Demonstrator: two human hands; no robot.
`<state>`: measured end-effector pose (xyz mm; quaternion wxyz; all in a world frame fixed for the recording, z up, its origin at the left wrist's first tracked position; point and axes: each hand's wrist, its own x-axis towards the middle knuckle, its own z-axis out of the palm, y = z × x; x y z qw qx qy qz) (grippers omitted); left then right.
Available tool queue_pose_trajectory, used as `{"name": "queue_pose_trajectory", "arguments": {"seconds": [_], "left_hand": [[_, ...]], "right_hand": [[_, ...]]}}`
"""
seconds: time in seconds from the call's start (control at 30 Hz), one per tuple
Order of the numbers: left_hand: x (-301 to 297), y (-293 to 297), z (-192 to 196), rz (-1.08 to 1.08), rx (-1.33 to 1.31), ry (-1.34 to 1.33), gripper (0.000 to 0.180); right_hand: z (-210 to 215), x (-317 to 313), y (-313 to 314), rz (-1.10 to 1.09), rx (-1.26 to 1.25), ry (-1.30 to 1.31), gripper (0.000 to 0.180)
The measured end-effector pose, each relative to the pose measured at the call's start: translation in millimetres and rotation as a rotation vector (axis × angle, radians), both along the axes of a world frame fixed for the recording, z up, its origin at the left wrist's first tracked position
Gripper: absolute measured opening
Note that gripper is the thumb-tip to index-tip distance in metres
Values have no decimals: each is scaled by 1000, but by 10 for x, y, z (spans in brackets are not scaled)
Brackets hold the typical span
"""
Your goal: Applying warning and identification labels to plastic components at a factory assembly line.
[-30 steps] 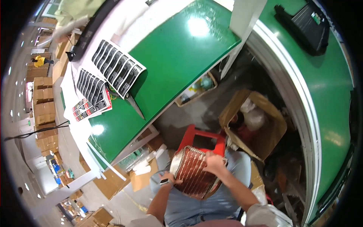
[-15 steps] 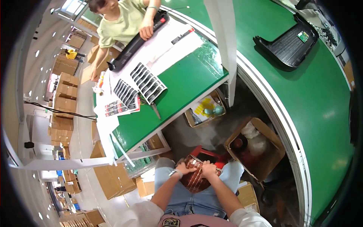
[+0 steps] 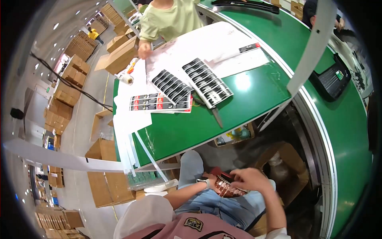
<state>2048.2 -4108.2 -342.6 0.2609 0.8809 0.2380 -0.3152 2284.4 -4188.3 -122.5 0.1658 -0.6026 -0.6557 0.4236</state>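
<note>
One brown bundle (image 3: 232,191) seems mid-adjustment: left hand (image 3: 213,183) grasps its left end; whether right hand (image 3: 251,179) grips, I cannot tell; the next move likely needs steadiness.

A factory assembly floor: at a green bench (image 3: 254,89) spread with label sheets (image 3: 207,81) and scissors (image 3: 216,117), a worker (image 3: 173,20) in pale green faces the camera wearer. A metal-edged green line (image 3: 352,159) alongside carries a black plastic shell (image 3: 328,84) with a circuit board (image 3: 339,75), while stacked cartons (image 3: 68,77) fill the hall beyond.
</note>
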Motion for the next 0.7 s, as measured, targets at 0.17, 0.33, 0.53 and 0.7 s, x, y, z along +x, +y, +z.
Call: {"name": "queue_pose_trajectory", "arguments": {"seconds": [0.17,0.33,0.53,0.7], "left_hand": [[-295,-106,341,63,113,-237,85],[-508,-261,150,131,208,-293,75],[-1191,-31,2214,-181,-504,-558,55],[-1623,501,3444,-317,-819,-1171,41]], "right_hand": [[677,-471,775,-80,662,-18,23],[791,-1193,1868,-140,1061,17,8],[480,-1453,2838,-109,1224,-340,16],[583,-1680,3092,-133,1097,-617,16]]}}
